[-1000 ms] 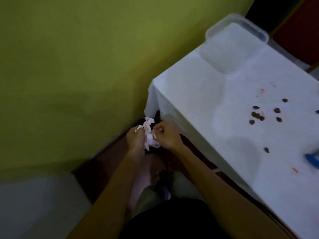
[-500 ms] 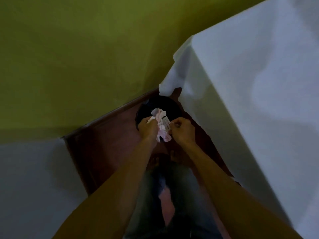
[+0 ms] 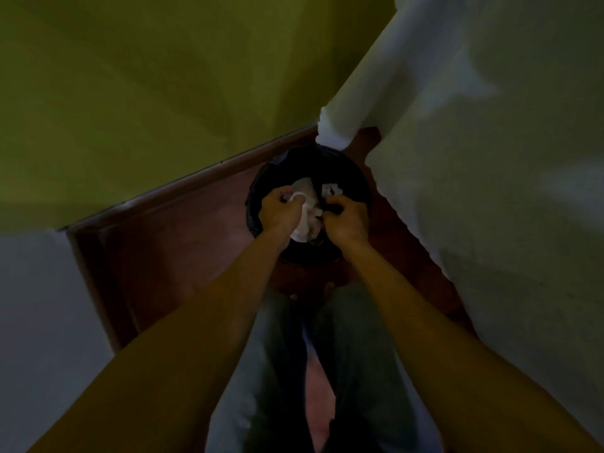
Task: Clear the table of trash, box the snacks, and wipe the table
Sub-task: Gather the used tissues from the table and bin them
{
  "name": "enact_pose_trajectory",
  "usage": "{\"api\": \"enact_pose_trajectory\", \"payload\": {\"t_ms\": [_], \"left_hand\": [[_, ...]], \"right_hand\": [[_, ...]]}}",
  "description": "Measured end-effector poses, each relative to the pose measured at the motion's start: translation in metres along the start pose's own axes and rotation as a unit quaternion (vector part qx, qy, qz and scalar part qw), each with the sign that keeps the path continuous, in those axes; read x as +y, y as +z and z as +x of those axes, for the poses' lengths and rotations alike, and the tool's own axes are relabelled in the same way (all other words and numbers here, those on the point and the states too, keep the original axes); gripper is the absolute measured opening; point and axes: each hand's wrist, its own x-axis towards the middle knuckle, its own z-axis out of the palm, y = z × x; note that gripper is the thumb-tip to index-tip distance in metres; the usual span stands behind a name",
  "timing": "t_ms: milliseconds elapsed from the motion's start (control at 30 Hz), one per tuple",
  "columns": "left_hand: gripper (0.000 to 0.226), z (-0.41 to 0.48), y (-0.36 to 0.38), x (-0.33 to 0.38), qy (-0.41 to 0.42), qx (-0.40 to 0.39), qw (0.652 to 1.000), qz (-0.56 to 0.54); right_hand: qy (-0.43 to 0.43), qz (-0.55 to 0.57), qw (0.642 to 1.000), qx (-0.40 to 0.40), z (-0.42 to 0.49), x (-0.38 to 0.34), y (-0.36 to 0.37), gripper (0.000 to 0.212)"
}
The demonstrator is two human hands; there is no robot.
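Head view, looking straight down in dim light: a person stands over a round black bin (image 3: 353,178) on a reddish floor (image 3: 183,243), in the corner between a yellow-green wall (image 3: 163,93) and a table (image 3: 490,223) draped in white cloth. Both bare hands are over the bin's mouth with crumpled white and pink paper trash (image 3: 305,223) between them.

Risk, as a judgement: the paper is in loose scraps, so a piece could cling to the fingers or flutter past the rim onto the floor if the hands let go unevenly. The hanging cloth corner sits just beside the bin's far rim and could catch a scrap.

The left hand (image 3: 277,212) is curled closed around part of the wad, white paper showing at its fingertips. The right hand (image 3: 348,219) is also curled, pinching the wad's right edge; more white scraps (image 3: 330,190) show just beyond it, and whether they are held or already lying in the bin cannot be told
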Motion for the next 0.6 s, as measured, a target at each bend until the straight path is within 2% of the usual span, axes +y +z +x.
{"api": "enact_pose_trajectory", "payload": {"t_ms": [233, 600], "left_hand": [[0.036, -0.049, -0.032, 0.030, 0.062, -0.010, 0.997, 0.047], [0.027, -0.247, -0.094, 0.120, 0.163, -0.064, 0.981, 0.080]], "right_hand": [[-0.001, 0.026, 1.000, 0.012, -0.040, -0.032, -0.022, 0.019], [-0.056, 0.086, 0.994, 0.035, -0.217, -0.120, -0.137, 0.015]]}}
